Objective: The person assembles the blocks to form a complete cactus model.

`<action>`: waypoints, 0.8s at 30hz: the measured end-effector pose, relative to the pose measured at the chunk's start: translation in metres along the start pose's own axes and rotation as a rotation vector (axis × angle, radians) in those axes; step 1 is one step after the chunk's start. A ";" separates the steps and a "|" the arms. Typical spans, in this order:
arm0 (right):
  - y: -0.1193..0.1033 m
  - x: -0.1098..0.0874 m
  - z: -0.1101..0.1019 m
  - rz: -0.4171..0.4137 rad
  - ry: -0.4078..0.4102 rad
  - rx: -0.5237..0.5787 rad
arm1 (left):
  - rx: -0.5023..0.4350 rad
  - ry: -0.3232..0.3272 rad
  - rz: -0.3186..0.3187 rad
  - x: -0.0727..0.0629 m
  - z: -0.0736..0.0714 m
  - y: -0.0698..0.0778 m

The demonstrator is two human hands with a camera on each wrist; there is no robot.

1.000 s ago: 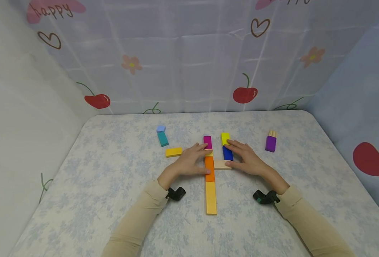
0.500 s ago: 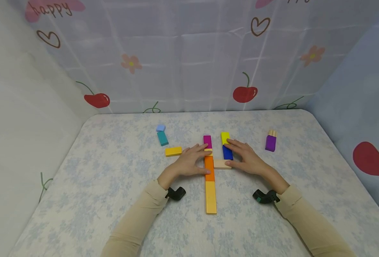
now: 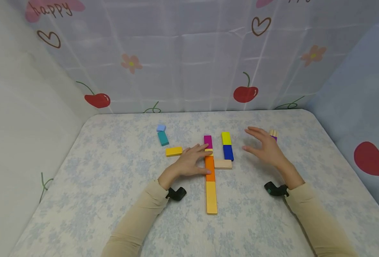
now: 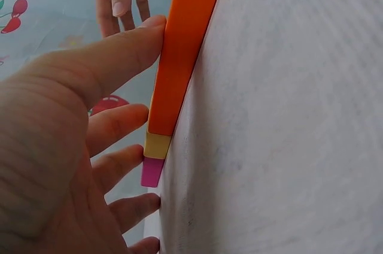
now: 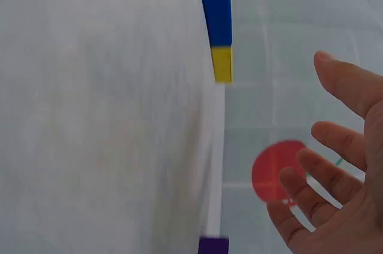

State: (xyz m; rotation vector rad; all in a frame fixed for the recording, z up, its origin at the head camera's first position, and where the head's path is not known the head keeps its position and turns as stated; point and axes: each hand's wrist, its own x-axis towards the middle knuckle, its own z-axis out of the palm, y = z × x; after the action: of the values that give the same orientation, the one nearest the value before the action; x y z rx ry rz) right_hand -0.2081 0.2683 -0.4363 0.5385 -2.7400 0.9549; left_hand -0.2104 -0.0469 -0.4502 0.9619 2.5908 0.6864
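Note:
My left hand (image 3: 190,160) rests with fairly straight fingers against a line of blocks, thumb touching the orange block (image 3: 210,165). Beyond that orange block lie a small yellow piece (image 4: 157,145) and a magenta block (image 3: 208,140); a long light-yellow block (image 3: 211,198) forms the near end. A pale wooden block (image 3: 223,164) lies crosswise at the orange block's right side. Behind it, a blue block (image 3: 228,152) and a bright yellow block (image 3: 226,138) stand end to end. My right hand (image 3: 268,150) hovers to their right, fingers spread, holding nothing.
A purple block (image 3: 274,138) with pale sticks on its far end is partly hidden behind my right hand. To the left lie a yellow block (image 3: 174,151), a teal block (image 3: 163,138) and a light-blue block (image 3: 161,128). A printed curtain (image 3: 189,64) hangs behind the table.
My right hand has come away from the blue, yellow and pale wooden blocks and moved right, toward the purple block. My left hand stays where it was.

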 end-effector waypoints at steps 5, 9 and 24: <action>0.024 -0.008 -0.029 0.127 0.070 0.000 | -0.002 0.000 -0.002 -0.001 0.001 0.000; 0.041 -0.015 -0.045 0.259 0.039 0.018 | -0.004 0.003 -0.002 -0.001 0.001 0.000; 0.062 -0.024 -0.053 0.426 -0.065 0.043 | 0.004 0.004 -0.009 0.000 0.002 -0.001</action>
State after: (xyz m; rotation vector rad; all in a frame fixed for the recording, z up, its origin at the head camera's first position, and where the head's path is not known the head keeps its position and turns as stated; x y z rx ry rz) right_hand -0.2077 0.3536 -0.4373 -0.0166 -2.9615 1.1010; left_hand -0.2104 -0.0470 -0.4525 0.9508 2.5992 0.6814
